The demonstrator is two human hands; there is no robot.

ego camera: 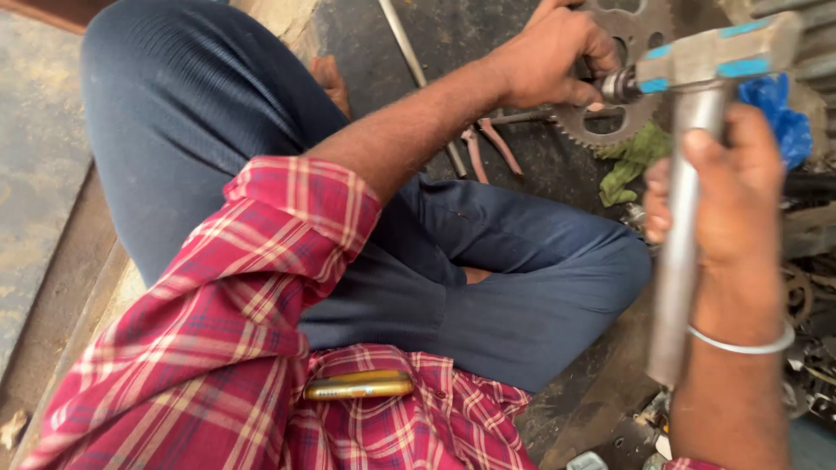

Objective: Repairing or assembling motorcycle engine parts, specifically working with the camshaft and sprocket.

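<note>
My right hand (731, 187) grips the metal handle of a hammer (697, 113), whose grey head with blue patches is raised at the top right. My left hand (549, 52) reaches forward and holds a small metal punch or bolt (616, 87) against a toothed sprocket (614, 117) lying on the dark, greasy floor. The hammer head sits just right of that small piece, almost touching it. I sit cross-legged in dark blue trousers and a red checked shirt.
Pliers with reddish handles (488, 148) and a long metal rod (418, 74) lie beside the sprocket. A green rag (631, 161) and blue plastic (775, 113) lie near it. Metal parts are piled at the right edge (805, 296). A gold pen-like tube (359, 386) rests on my shirt.
</note>
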